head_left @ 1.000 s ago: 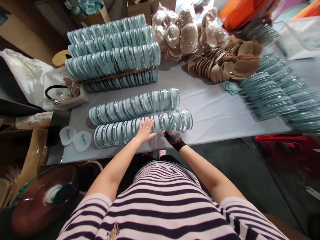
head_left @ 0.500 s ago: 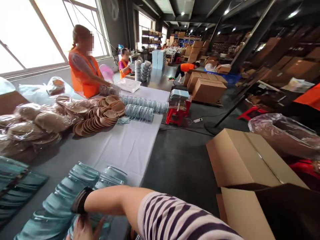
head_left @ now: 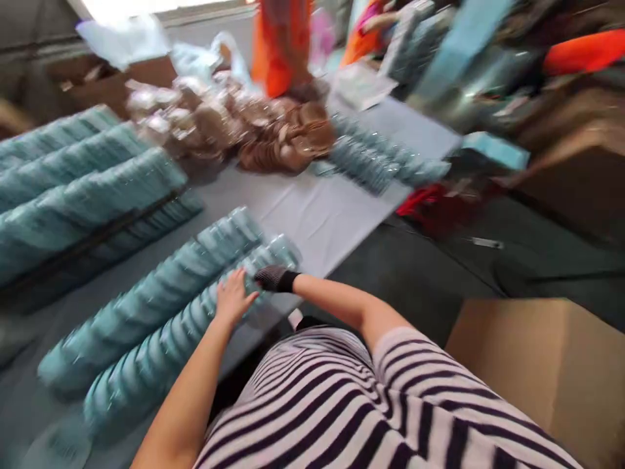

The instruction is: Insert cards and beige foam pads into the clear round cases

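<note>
The picture is blurred by head motion. My bare left hand lies with fingers spread on the near row of clear teal-tinted round cases lined up on edge on the white table. My right hand, in a dark glove, touches the same row just to the right of the left hand. Whether it grips a case is not visible. A second row of cases runs parallel just behind.
Stacked rows of teal cases fill the far left. Tan round pads, some bagged, lie mid-table, with more cases beyond. A person in orange stands at the far end. A cardboard box sits right of me.
The view swung back from the warehouse floor toward the table. Both hands remain on the near row of cases, the left hand now visible on top.
</note>
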### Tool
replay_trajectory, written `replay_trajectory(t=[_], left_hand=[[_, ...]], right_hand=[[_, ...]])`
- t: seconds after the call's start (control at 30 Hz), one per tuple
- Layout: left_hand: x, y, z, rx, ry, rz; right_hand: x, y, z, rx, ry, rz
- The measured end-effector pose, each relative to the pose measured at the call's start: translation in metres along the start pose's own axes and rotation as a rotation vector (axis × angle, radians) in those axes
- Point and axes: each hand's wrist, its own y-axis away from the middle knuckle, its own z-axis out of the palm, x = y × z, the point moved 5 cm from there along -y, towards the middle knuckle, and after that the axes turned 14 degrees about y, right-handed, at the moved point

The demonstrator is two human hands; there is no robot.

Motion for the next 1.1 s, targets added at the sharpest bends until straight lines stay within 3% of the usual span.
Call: replay_trajectory(t=[0.07, 0.13, 0.27, 0.43, 0.6, 0.7, 0.77, 0.9, 1.1], left_hand=[[-0.003, -0.005, -0.004, -0.009, 0.040, -0.035], [-0.008, -0.008, -0.004, -0.009, 0.075, -0.066], [-0.010, -0.005, -0.002, -0.007, 0.127, -0.093], [-0.011, -0.004, -0.002, -0.010, 0.159, -0.091], [-0.012, -0.003, -0.003, -0.021, 0.205, -0.089], [-0.001, -0.007, -0.003, 0.006, 0.214, -0.087], [0.012, -0.016, 0.000, 0.030, 0.200, -0.062], [0.033, -0.036, 0.011, 0.049, 0.152, -0.026], [0.036, -0.042, 0.017, 0.087, 0.090, -0.025]], right_hand=[[-0.046, -0.005, 0.028, -0.036, -0.019, -0.257], [-0.062, -0.005, 0.054, -0.041, -0.018, -0.366], [-0.055, -0.005, 0.092, -0.029, 0.019, -0.336], [-0.045, 0.004, 0.105, 0.023, 0.021, -0.283], [-0.013, -0.001, 0.077, 0.167, -0.060, -0.240], [0.007, -0.021, 0.034, 0.328, -0.080, -0.162], [0.011, -0.042, 0.003, 0.370, -0.042, -0.102], [-0.010, -0.091, -0.038, 0.127, 0.187, -0.114], [-0.056, -0.139, -0.056, -0.170, 0.331, -0.293]])
